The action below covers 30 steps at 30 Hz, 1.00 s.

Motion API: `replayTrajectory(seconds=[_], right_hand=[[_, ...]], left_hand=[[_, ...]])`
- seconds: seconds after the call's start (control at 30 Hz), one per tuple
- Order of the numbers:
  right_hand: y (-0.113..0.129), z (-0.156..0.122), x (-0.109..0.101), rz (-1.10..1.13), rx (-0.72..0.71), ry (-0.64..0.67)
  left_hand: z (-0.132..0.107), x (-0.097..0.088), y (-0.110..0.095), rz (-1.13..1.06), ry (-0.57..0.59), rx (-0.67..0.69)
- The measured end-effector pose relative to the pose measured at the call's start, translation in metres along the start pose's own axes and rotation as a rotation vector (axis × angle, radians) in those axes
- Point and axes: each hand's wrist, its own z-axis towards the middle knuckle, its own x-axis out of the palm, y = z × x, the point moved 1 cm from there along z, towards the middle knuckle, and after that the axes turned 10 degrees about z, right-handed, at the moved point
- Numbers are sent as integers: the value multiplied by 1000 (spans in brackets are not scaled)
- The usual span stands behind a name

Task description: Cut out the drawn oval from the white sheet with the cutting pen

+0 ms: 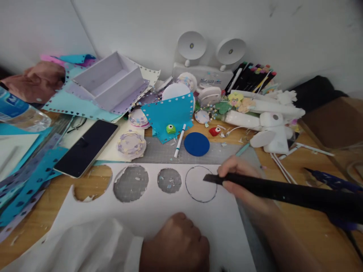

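Note:
My right hand (241, 173) grips a long black cutter knife (272, 189). Its slanted dark tip points left, over a circle (201, 184) drawn on a white sheet (153, 217); whether the tip touches the sheet I cannot tell. Two round holes, one large (131, 184) and one smaller (169, 180), show the grey mat beneath. A curved cut-out breaks the sheet's left edge. My left hand (177, 243) rests as a closed fist on the sheet below the circles, with its palm side hidden. Behind the sheet lie a blue disc (196, 144) and a white marker (180, 141).
A phone (86, 148), a water bottle (22, 111) and coloured paper strips lie on the left. A lilac divided box (113, 81) stands behind. Farther back are a two-headed lamp (202, 75), several markers (249, 77) and a white fan (273, 132). A cardboard box (334, 121) sits right.

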Motion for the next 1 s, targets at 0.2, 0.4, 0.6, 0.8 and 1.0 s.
replayTrajectory(seconds=[0.2,0.4,0.6,0.8,1.0], right_hand=[[-16,6,5,148,57,-336],[-12,8,8,243,88,-424],[-10,8,7,343,110,-450],[-5,4,5,379,66,-471],[5,-1,-6,300,27,-499]], left_hand=[[-1,-2,3,3,32,30],[-2,-3,4,22,-21,43],[0,-31,14,-2,-15,-43],[6,-52,25,-84,-91,-185],[21,-36,33,24,-29,-50]])
